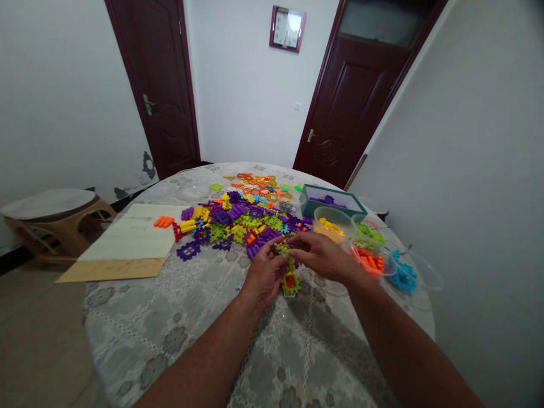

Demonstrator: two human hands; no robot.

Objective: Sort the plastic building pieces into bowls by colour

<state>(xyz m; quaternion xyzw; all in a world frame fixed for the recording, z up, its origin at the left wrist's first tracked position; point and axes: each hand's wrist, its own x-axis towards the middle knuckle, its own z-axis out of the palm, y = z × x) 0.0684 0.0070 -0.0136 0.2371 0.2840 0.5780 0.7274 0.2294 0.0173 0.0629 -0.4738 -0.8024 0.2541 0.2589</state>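
Both hands meet over the front of a heap of colourful plastic building pieces (238, 218). My left hand (266, 272) is closed around a yellow-green toothed building piece (282, 248). The fingertips of my right hand (317, 253) pinch at the same piece from the other side. Below and between the hands shows a green toothed piece with an orange-red part in it (291, 281); whether it is joined to the held piece I cannot tell. My fingers hide much of what they grip.
Clear round tubs of yellow (330, 226) and orange pieces (369, 260) stand right, beside blue gear-like pieces (403, 273). A green-rimmed box (359, 212) with purple pieces is behind them. Paper sheets (131, 235) lie left. A stool (51, 204) stands beyond the round table (144, 328).
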